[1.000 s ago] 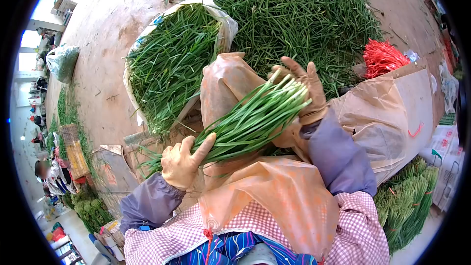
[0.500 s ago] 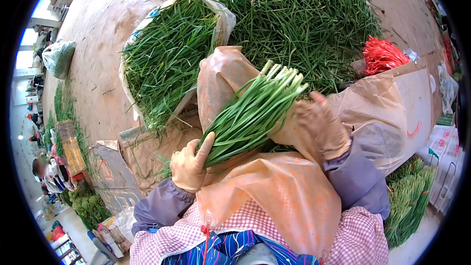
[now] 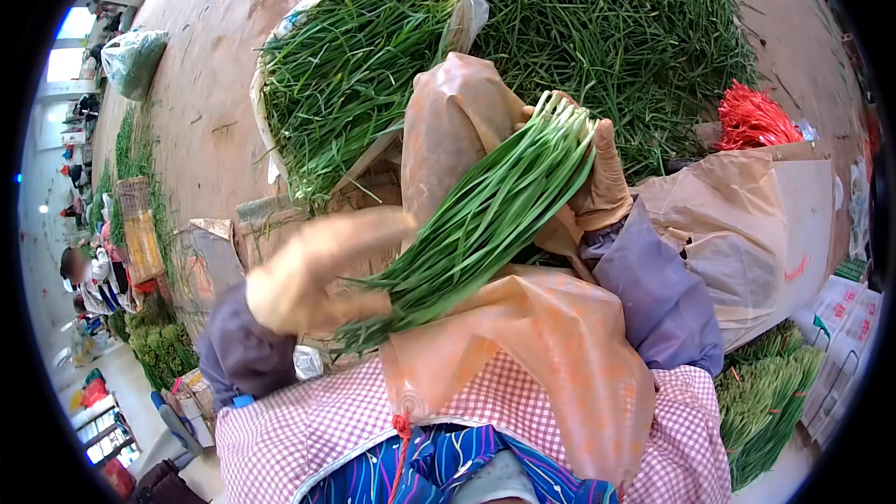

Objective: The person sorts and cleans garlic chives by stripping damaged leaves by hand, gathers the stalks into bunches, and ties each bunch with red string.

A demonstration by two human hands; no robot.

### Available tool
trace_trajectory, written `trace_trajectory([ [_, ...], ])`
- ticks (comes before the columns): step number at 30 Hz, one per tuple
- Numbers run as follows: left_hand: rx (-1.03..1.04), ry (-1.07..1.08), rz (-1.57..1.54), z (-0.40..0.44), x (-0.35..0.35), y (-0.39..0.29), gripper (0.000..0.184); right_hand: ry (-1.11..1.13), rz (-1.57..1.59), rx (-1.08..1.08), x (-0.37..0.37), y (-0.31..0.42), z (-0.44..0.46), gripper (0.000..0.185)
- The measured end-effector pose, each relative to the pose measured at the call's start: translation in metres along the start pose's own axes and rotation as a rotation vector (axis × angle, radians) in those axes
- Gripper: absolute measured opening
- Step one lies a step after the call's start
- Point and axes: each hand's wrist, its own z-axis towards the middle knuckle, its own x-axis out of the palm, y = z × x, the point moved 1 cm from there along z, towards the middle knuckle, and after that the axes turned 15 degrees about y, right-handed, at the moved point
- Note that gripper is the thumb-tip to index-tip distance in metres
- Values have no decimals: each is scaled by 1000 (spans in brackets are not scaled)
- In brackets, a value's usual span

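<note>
Head view: the right hand (image 3: 605,177) grasps a bundle of garlic chives (image 3: 495,201), cupped beneath the pale cut ends with the thumb up along their outer side; the left hand (image 3: 313,271) is motion-blurred, its fingers parted from its thumb and looking released, though whether it brushes the leaves I cannot tell. The bundle slants from the right hand down toward the left, over a knee cover (image 3: 457,121) of orange-marked plastic. To handle it well, the right hand should bear the weight at the firm ends and squeeze only enough to stop stalks sliding, since the soft leaves would probably bruise; the left is best used with light, open-fingered strokes along the blades, toward the tips, so that nothing snaps. The ends above the right palm are whitish and fairly close in height, a few standing proud. From there the blades run flat, glossy and deep green, mostly parallel, then loosen into a ragged fringe of tips just beside the left thumb.
</note>
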Motion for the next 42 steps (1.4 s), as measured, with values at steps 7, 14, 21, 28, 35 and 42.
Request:
trace_trajectory([
  [7, 12, -168, 433, 121, -34, -3, 36, -34, 143, 57, 8, 0, 1, 68],
  [14, 9, -303, 565, 177, 0, 9, 22, -69, 101, -71, 25, 6, 7, 52],
  [21, -28, -308, -82, 198, -10, 19, 25, -244, -51, -125, 7, 15, 27, 29],
  [28, 115, -97, -72, 178, -33, 30, 35, -170, -174, -224, -23, 88, 17, 32],
  [35, 235, -371, -490, 143, -66, 38, 31, -297, -241, -241, -41, 144, 5, 25],
  [42, 138, -315, -400, 107, -36, 18, 16, -344, -169, -209, -66, 140, 2, 23],
])
